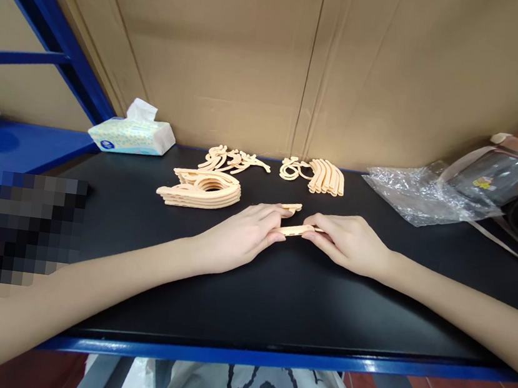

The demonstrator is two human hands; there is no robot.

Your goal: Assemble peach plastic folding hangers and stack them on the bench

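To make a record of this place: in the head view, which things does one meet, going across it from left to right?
Tissue pack, stack of curved pieces, left hand, held piece, right hand, clear plastic bag, bottle.

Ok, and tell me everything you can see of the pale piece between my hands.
The pale piece is peach-coloured, slim, roughly straight where visible, and looks like plastic. It runs crosswise, pinched by the left hand and the right hand, which partly hide it. Whether it touches the black tabletop is unclear.
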